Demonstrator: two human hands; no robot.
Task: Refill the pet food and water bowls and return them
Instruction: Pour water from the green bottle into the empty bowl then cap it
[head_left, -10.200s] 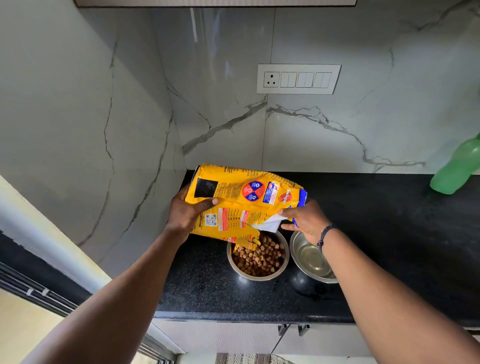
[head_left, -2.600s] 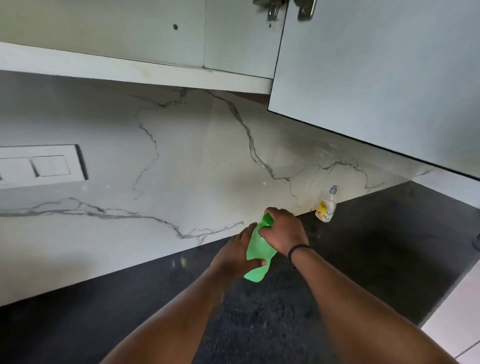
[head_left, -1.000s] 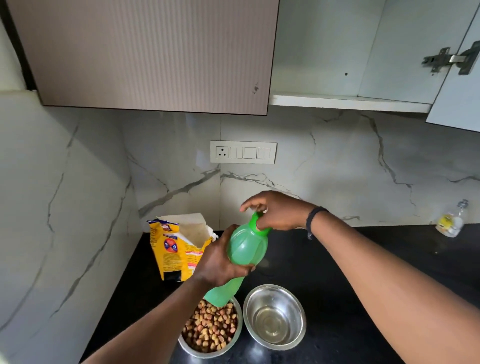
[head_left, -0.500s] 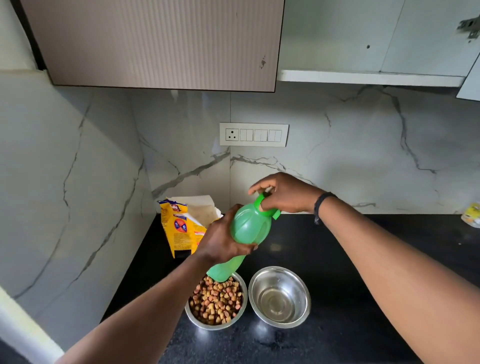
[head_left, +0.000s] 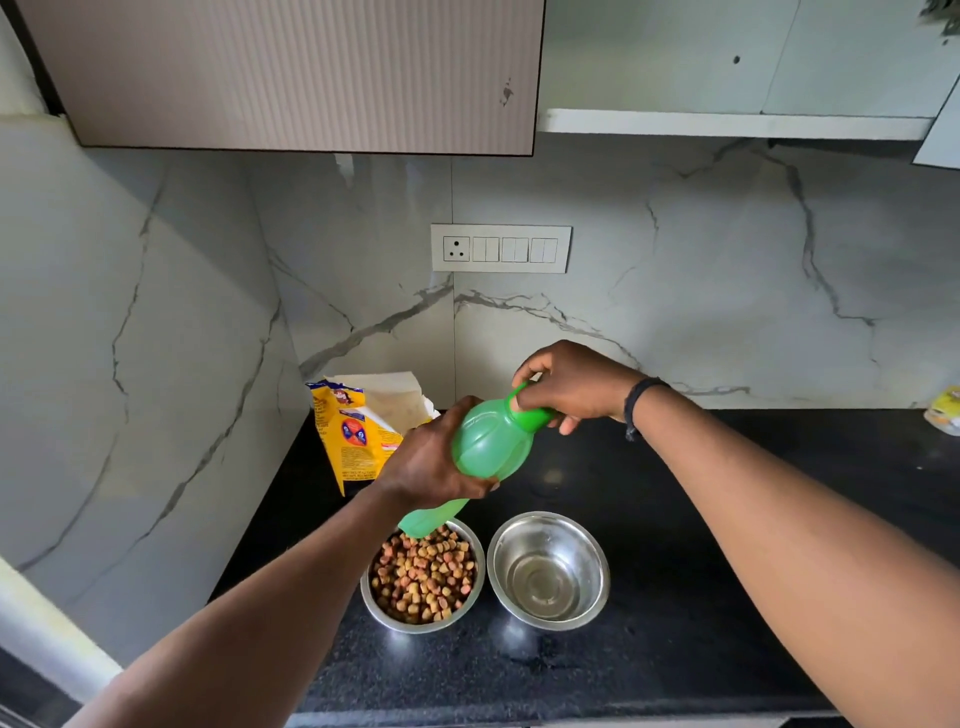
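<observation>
— What have your hands got?

— My left hand (head_left: 431, 462) is wrapped tight round the middle of the bottle (head_left: 488, 447). My right hand (head_left: 569, 384) is pinched on its cap (head_left: 532, 415).

— How does the bottle lie?

— Slanted: cap up and to the right of my left hand, base down by my wrist, over the food bowl (head_left: 423, 577).

— And the water bowl (head_left: 548, 571)?

— Below my right hand, beside the food bowl. I reckon the neck must swing down that way once the cap's off.
</observation>
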